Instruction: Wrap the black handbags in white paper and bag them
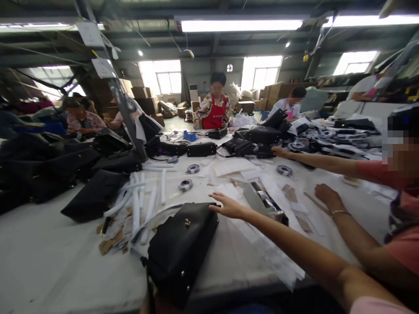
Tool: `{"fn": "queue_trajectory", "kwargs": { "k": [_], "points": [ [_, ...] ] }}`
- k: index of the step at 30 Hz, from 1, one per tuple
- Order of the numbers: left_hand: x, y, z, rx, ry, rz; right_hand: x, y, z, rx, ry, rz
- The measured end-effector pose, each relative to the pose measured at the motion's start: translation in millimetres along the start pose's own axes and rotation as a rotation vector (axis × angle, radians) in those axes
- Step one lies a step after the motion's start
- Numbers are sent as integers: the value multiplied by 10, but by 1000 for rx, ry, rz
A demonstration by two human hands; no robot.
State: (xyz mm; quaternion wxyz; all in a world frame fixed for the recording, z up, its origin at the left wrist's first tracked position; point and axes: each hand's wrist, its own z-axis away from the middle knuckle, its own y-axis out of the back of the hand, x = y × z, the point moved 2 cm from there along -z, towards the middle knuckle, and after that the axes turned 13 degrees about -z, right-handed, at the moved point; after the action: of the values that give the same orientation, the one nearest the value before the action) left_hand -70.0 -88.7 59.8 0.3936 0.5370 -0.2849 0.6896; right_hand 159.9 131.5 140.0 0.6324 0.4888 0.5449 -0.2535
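Observation:
A black handbag (183, 244) with small gold-coloured studs and a gold-coloured clasp lies tilted at the table's front edge. Its wrapped grey-white handle (153, 218) arches over the left side. My right hand (231, 206) is stretched out with its fingers apart at the bag's upper right corner, holding nothing. The fingertips overlap the bag's edge in view; whether they touch it I cannot tell. My left hand (160, 304) is only a dim patch under the bag at the bottom edge, its fingers hidden.
White foam tubes (135, 205) and brown scraps (113, 242) lie left of the bag. More black bags (96, 194) are piled further left. Wrapped coils (185, 185) lie beyond. At right, a co-worker's hands (329, 198) reach over the table. A metal post (126, 109) rises at left.

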Motion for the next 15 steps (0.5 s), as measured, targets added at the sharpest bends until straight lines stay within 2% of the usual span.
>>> {"fn": "queue_trajectory", "kwargs": {
  "k": [1, 3, 6, 9, 12, 15],
  "points": [
    [-28, 101, 38, -27, 103, 53, 200, -52, 30, 12, -58, -37],
    [-33, 224, 89, -39, 329, 178, 439, -195, 69, 15, -110, -104],
    [77, 229, 103, -67, 406, 285, 488, -407, 108, 20, -139, -225],
    [209, 178, 52, -88, 391, 339, 353, -491, 271, 60, -114, -312],
    [351, 205, -92, -104, 316, 319, 237, -409, 623, 173, -74, -334],
    [481, 307, -306, -28, 131, 52, 191, -241, 1035, 245, -38, -164]
  ]
}}
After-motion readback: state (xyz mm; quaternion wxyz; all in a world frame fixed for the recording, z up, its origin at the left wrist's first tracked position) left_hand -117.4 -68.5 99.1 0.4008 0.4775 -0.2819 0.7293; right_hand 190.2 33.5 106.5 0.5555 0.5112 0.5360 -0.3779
